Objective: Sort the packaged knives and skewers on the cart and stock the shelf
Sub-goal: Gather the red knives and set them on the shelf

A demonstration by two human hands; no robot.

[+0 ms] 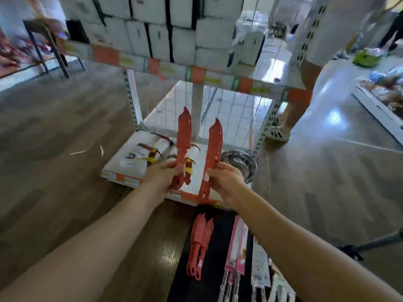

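Note:
My left hand (162,176) grips the handle of a red sheathed knife (183,131) that points up and away. My right hand (225,180) grips a second red knife (214,144) the same way, beside the first. Both knives hang over the white bottom shelf (130,158). Two more red knives (199,243) lie on the black cart (185,280) below my arms. Pink packaged knives (236,247) and skewer packs (260,267) lie to their right on the cart.
Brown tools with yellow bands (152,156) and a steel bowl (239,163) lie on the bottom shelf. White boxes (152,25) fill the upper shelf. A person's leg and sneaker (281,129) stand at the shelf's right upright. Wooden floor lies to the left.

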